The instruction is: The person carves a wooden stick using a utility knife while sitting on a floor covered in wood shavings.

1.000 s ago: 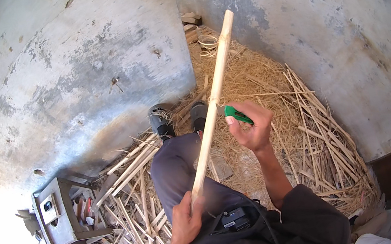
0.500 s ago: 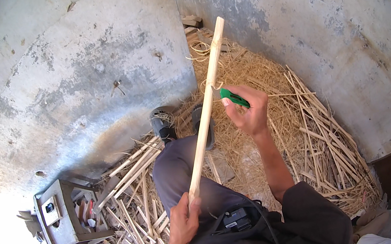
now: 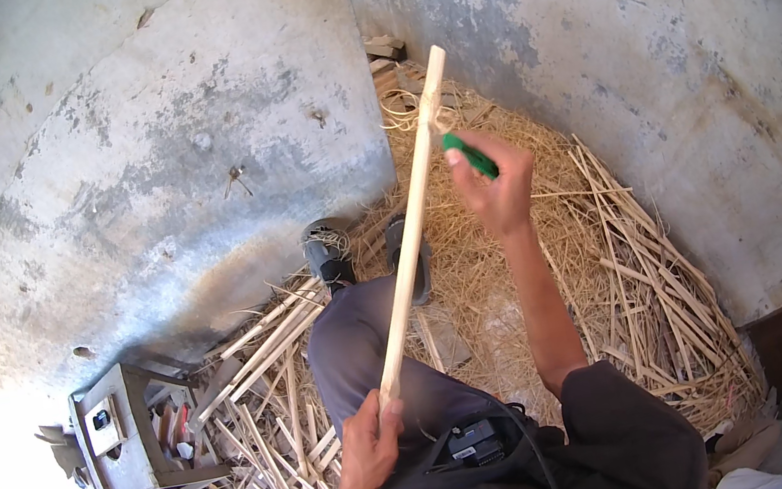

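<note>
A long pale bamboo strip (image 3: 414,211) slants up and away from my lap, past my bent left knee. My left hand (image 3: 372,440) is closed around its near end. In my right hand (image 3: 500,177) is a green-handled utility knife (image 3: 472,155), gripped beside the strip's upper part. The knife's blade is too small to make out. Thin curled shavings (image 3: 407,113) show by the far part of the strip.
Shavings (image 3: 495,128) cover the floor ahead. Split strips are heaped at right (image 3: 657,296) and left (image 3: 284,443). A tipped grey stool (image 3: 148,478) stands at left. Worn walls (image 3: 221,118) meet in the corner beyond my shoes (image 3: 326,249).
My right hand has moved up and away along the strip with the knife. The strip's far end has dropped slightly and shifted a little left. My left hand keeps its hold.
</note>
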The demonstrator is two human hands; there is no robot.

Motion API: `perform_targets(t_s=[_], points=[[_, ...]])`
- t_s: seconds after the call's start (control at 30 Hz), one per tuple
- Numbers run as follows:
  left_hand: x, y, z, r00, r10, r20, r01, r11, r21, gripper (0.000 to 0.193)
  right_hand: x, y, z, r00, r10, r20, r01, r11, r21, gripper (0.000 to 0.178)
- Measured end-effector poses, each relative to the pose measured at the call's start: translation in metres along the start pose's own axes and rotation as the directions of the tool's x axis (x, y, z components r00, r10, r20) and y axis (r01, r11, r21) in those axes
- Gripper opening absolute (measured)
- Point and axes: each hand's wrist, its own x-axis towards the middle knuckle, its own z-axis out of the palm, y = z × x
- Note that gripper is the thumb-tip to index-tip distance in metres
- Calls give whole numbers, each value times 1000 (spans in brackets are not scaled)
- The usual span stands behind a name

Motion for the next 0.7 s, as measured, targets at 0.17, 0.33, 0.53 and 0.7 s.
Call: perform_targets(t_s=[0.17, 0.33, 0.53, 0.7], points=[[-12, -7, 5, 988, -76, 137, 77, 997, 4, 30, 34, 53, -17, 952, 270, -143, -287, 951, -114, 41], [-21, -5, -2, 964, 28, 264, -56, 994, 99, 28, 43, 84, -51, 899, 428, -98, -414, 900, 135, 40], [0, -15, -8, 997, -69, 32, 72, 995, -74, 29, -20, 122, -69, 819, 558, 132, -504, 810, -298, 33], [12, -12, -11, 992, -126, -23, 115, 957, -265, 27, -57, 125, -85, 763, 561, 322, -493, 827, -270, 35]])
